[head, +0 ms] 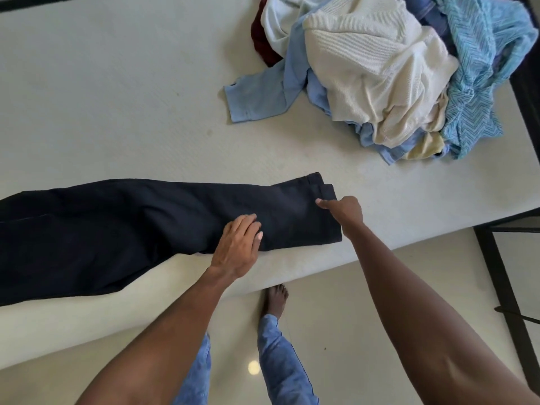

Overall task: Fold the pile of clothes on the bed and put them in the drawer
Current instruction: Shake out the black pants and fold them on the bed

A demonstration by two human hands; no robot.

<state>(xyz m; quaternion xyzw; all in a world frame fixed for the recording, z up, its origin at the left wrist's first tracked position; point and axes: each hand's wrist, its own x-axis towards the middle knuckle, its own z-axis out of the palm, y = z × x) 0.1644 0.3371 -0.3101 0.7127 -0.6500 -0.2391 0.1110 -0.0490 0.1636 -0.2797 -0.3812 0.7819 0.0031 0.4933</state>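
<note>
Trousers [146,226] unlabelled, under both hands

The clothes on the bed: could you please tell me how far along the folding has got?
Early. Done: no finished folded item shows, and no drawer is in view. In hand: the dark trousers lie lengthwise on the bed, left hand flat on them, right hand at the waistband. Left: the pile is unfolded.

Bare mattress [117,97] lies open left of the clothes pile [380,68], beyond the trousers [131,223].
</note>
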